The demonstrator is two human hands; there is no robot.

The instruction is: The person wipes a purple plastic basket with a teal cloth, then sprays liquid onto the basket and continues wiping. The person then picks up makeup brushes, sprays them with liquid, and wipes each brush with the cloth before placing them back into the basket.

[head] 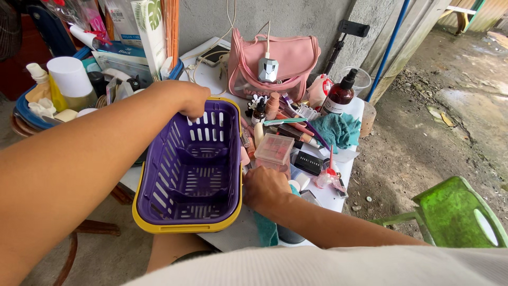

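My left hand (186,99) grips the far rim of a purple plastic basket (174,159) with a yellow edge; the basket is empty and tilted toward me. My right hand (264,186) rests on the white table (325,193) just right of the basket, fingers curled down among cosmetics; what it holds is hidden. A small clear pink box (274,148) sits just beyond that hand. Lipsticks, tubes and small bottles (275,114) lie scattered behind it.
A pink bag (293,58) with a charger stands at the wall. A dark brown bottle (338,94) and teal cloth (336,130) lie at the right. Bottles and boxes (69,79) crowd the left. A green plastic chair (450,212) stands on the dirt floor.
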